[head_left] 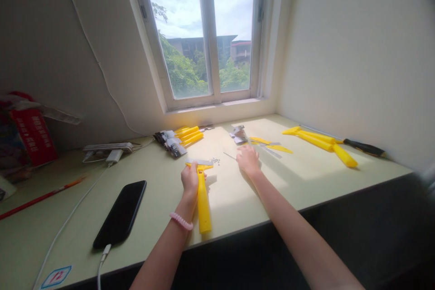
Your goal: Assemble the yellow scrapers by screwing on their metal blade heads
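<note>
Head view, down a long pale-green worktop (231, 204) beneath a white-framed double window (199, 31), with trees and buildings outside. At the far left, a red cardboard box (34, 136). Nearer, a white power strip (108, 147), a black smartphone (119, 214) on a white charging cable (70, 213), and a slim red-and-orange pencil (44, 197). Along the back, a bundle of yellow plastic handles (186, 136) beside black-and-silver blade packets (171, 143). Off to the right, long yellow plastic scraper bodies (322, 142) and a black-handled tool (363, 147).

Left hand (189, 179), with a pink coiled hair tie (181, 221) at the wrist, clamped around the neck of a yellow plastic scraper (204, 206), its handle lying along the worktop and its flat steel blade (200, 162) at the far end. Right hand (248, 161) well apart from the left, open and palm down on the worktop, near a thin steel strip (229, 156); nothing visibly held, though anything under the palm hidden. Tiny grey screws (215, 161) in a small scatter just beyond the blade. Probably best here: a firm grip close to the blade, the handle kept flat and steady, and the screws within easy reach.
</note>
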A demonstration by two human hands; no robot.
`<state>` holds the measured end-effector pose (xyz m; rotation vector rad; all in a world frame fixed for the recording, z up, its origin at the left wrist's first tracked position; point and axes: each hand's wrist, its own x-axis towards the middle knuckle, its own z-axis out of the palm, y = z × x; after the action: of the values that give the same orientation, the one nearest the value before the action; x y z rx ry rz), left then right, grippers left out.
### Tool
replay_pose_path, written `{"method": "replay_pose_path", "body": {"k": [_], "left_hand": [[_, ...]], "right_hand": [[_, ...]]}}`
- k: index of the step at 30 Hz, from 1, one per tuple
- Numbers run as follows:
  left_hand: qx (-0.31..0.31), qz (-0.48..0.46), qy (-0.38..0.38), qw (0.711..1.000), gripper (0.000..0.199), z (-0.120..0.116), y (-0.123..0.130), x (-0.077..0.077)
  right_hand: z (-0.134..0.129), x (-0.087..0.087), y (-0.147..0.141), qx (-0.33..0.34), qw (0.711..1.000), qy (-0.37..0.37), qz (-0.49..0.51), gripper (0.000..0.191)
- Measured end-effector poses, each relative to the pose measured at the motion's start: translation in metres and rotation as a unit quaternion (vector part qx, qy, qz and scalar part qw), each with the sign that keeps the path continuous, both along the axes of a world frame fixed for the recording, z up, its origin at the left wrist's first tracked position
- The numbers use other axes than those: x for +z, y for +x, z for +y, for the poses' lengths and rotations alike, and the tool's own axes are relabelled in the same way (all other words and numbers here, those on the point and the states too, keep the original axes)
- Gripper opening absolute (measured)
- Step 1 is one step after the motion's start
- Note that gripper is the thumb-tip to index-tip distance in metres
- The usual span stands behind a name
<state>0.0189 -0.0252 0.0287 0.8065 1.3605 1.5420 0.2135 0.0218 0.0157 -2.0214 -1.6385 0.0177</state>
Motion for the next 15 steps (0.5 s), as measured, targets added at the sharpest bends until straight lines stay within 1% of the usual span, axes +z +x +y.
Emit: {"method": "replay_pose_path", "body": {"k": [2,5,7,8,9,10,13,15], "left_hand": [[-0.002,0.0,0.011,1.0,0.018,0.003,0.0,-0.001],[-0.011,0.005,0.012,1.0,0.016,0.007,0.001,-0.004],[-0.022,0.011,0.005,1.0,0.016,0.009,0.001,-0.005],[-0.027,0.012,0.003,1.0,0.016,0.009,0.001,-0.005],[-0.032,0.012,0.003,0.999,0.016,0.009,0.001,-0.005],[-0.035,0.01,0.004,0.999,0.015,0.008,0.001,-0.005],[-0.041,0.003,0.009,0.999,0.016,0.007,0.002,-0.003],[-0.045,0.002,0.009,0.999,0.016,0.006,0.002,-0.002]], "right_hand": [[0.006,-0.001,0.019,-0.002,0.999,0.0,-0.049,0.037],[0.014,-0.004,0.044,0.057,0.994,-0.004,-0.095,0.039],[0.016,-0.006,0.053,0.097,0.99,-0.021,-0.102,0.036],[0.016,-0.006,0.056,0.105,0.989,-0.027,-0.1,0.035],[0.016,-0.006,0.057,0.102,0.99,-0.031,-0.097,0.033],[0.015,-0.005,0.057,0.086,0.992,-0.031,-0.092,0.033],[0.014,-0.001,0.057,0.008,0.997,-0.025,-0.073,0.027],[0.015,0.001,0.058,-0.017,0.998,-0.024,-0.05,0.021]]}}
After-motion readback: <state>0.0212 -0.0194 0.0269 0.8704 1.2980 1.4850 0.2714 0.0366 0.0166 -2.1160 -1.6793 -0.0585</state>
